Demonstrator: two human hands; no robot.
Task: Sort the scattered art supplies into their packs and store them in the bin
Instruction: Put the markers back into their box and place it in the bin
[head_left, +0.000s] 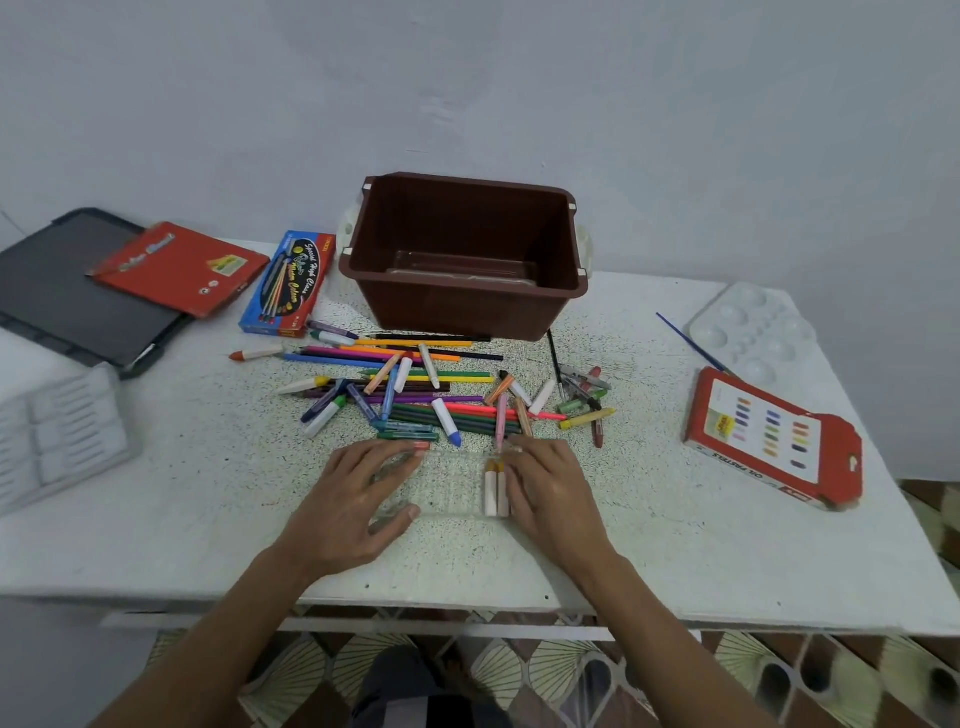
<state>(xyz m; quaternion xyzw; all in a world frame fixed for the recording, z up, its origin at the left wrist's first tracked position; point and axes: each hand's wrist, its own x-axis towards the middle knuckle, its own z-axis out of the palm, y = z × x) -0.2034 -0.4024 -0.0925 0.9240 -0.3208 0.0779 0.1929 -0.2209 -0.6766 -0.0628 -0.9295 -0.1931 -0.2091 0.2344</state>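
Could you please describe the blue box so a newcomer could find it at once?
Start at the brown bin at the back of the table. The blue box lies just to its left. Unlike the red packs, it is blue.

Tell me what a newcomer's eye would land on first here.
A pile of pencils and crayons sprawls across the table, just in front of the brown bin. Nearer the camera, the left hand and right hand rest on the ends of a clear tray with two crayons at its right end.
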